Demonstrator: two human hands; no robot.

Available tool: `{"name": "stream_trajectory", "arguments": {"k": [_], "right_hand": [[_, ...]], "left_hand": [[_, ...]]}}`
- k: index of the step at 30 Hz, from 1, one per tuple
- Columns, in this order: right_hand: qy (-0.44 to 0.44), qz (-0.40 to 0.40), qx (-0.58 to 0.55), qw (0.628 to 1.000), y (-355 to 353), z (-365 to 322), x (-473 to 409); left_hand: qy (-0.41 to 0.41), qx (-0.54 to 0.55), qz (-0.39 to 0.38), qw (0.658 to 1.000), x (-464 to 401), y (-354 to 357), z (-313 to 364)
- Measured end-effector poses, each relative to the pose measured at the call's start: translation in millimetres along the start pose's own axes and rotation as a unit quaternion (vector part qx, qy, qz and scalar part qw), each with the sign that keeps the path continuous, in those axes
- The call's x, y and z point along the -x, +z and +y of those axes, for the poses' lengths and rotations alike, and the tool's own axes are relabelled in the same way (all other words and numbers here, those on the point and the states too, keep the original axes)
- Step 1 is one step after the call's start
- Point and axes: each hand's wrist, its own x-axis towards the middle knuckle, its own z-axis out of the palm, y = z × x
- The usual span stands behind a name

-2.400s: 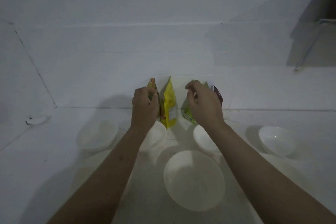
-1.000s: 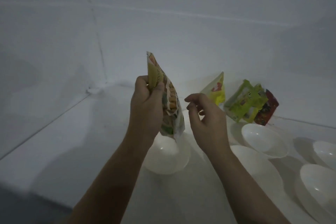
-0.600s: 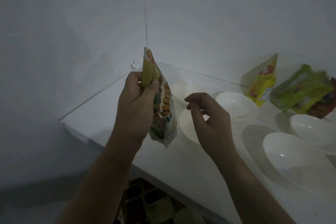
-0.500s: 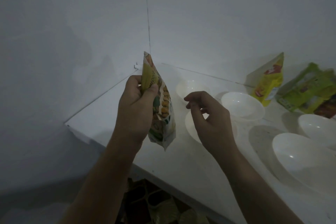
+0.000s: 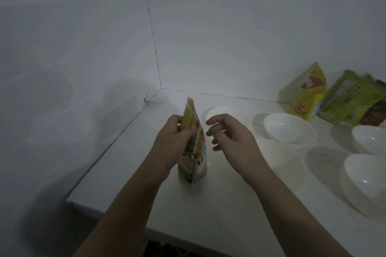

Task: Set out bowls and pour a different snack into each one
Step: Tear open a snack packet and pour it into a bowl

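Room: dim, plain white walls [image 5: 229, 27] meeting in a corner seam behind the work area.

Surface: white counter [image 5: 125, 173] set into that corner, its near edge visible at bottom left; dark floor clutter below, too dim to identify.

Bowls, white, all on the counter: small bowl [image 5: 215, 111] behind the hands; bowl [image 5: 289, 128] right of it; large bowl [image 5: 279, 165] partly hidden by the right wrist; two more at the right edge [image 5: 369, 139] [image 5: 367, 181].

Snack packets: yellow packet [image 5: 309, 94], green packet [image 5: 348, 100] and dark red packet [image 5: 376, 111] lean against the back wall, far right.

Left hand [image 5: 173, 142]: fingers clamped on the top of a yellow-green snack pouch [image 5: 194, 158], held upright, base near the counter; contact unclear.

Right hand [image 5: 231, 139]: fingers apart, loosely curved, holding nothing, just beside the pouch.
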Motion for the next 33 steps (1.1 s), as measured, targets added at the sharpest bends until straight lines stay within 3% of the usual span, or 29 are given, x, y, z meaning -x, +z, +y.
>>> {"name": "stream_trajectory", "arguments": {"k": [3, 8, 13, 18, 25, 33], "right_hand": [[0.054, -0.018, 0.007, 0.998, 16, 4, -6], [0.127, 0.002, -0.056, 0.99, 29, 5, -12], [0.156, -0.012, -0.084, 0.984, 36, -2, -15], [0.195, -0.014, -0.098, 0.976, 40, -10, -17], [0.194, -0.029, -0.047, 0.979, 44, -24, -17], [0.14, -0.024, -0.009, 0.99, 35, -32, -26]], "left_hand": [[-0.002, 0.009, -0.066, 0.998, -13, -2, -9], [0.007, 0.028, -0.098, 0.995, -36, -13, -17], [0.003, 0.092, -0.178, 0.98, -48, -17, -25], [0.029, 0.086, -0.218, 0.972, -55, -19, -27], [0.072, 0.029, -0.219, 0.973, -63, -26, -19], [0.151, 0.062, -0.225, 0.961, -62, -25, -14]]}}
